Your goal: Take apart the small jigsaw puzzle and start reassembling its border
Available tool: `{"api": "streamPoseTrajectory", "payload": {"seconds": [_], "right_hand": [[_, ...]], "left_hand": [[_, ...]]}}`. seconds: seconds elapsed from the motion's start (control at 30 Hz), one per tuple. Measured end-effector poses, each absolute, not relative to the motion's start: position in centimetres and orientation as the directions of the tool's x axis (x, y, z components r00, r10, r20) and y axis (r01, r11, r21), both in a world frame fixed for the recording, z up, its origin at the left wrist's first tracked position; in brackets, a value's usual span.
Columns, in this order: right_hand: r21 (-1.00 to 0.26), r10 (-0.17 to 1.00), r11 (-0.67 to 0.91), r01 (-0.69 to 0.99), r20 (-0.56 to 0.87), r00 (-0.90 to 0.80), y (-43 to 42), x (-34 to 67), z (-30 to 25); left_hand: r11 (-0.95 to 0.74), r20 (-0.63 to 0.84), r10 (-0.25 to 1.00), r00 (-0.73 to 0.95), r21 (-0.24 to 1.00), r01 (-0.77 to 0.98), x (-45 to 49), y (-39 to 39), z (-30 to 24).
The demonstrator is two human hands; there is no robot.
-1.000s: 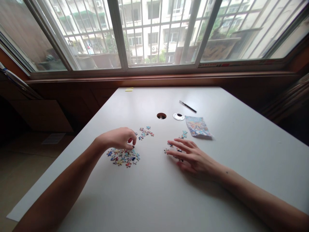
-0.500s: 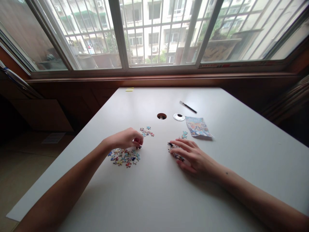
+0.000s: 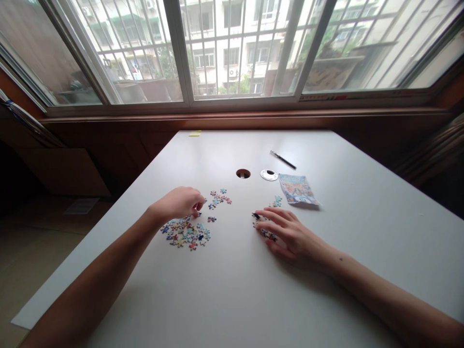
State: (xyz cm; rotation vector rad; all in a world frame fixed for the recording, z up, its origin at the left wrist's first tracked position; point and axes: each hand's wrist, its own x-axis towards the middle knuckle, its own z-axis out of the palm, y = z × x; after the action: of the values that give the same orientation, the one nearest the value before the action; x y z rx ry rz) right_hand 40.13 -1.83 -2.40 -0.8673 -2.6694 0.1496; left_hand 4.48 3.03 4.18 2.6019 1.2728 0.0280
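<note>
My left hand [image 3: 179, 203] hovers at the far edge of a loose pile of coloured puzzle pieces [image 3: 186, 234], fingers curled with the tips pinched together; what they hold is hidden. A single piece [image 3: 212, 219] lies alone just right of that hand. My right hand [image 3: 288, 234] rests flat on the white table [image 3: 232, 290], fingers spread over a small cluster of pieces [image 3: 261, 223]. A second small group of pieces [image 3: 219, 198] lies beyond the left hand.
A printed puzzle bag [image 3: 297, 189] lies past the right hand, with a few pieces [image 3: 276, 199] beside it. Farther back are a black pen [image 3: 282, 160], a cable hole [image 3: 243, 173], its round cap [image 3: 268, 175] and a yellow note [image 3: 195, 133]. A barred window runs behind the table.
My left hand carried a piece right from the pile, left it lying alone, and drew back to the pile's far edge. My right hand pulled its fingers in slightly over its cluster.
</note>
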Motion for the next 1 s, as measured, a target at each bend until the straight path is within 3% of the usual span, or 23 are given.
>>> {"api": "streamPoseTrajectory", "payload": {"seconds": [0.33,0.6,0.73,0.87,0.93,1.0], "right_hand": [[-0.191,0.585,0.811,0.553,0.268,-0.765,-1.8,40.2,-2.5],[-0.193,0.589,0.808,0.556,0.278,-0.759,-1.8,40.1,-2.5],[-0.196,0.586,0.81,0.552,0.286,-0.758,-1.6,40.1,-2.8],[-0.207,0.588,0.809,0.551,0.305,-0.749,-1.6,40.1,-2.8],[-0.212,0.58,0.814,0.54,0.308,-0.754,-1.6,40.1,-2.7],[-0.194,0.548,0.836,0.513,0.294,-0.783,-1.5,40.1,-2.6]], "left_hand": [[-0.698,-0.029,0.648,0.761,0.377,0.609,8.1,0.9,4.0],[-0.731,0.021,0.627,0.779,0.361,0.579,9.3,-0.4,3.2],[-0.745,0.197,0.642,0.741,0.387,0.543,12.4,-1.8,0.6],[-0.809,0.385,0.551,0.741,0.466,0.359,13.7,-2.0,0.1],[-0.787,0.43,0.606,0.669,0.444,0.428,12.5,-1.2,1.5],[-0.736,0.37,0.672,0.642,0.429,0.523,10.4,-0.1,3.5]]}}
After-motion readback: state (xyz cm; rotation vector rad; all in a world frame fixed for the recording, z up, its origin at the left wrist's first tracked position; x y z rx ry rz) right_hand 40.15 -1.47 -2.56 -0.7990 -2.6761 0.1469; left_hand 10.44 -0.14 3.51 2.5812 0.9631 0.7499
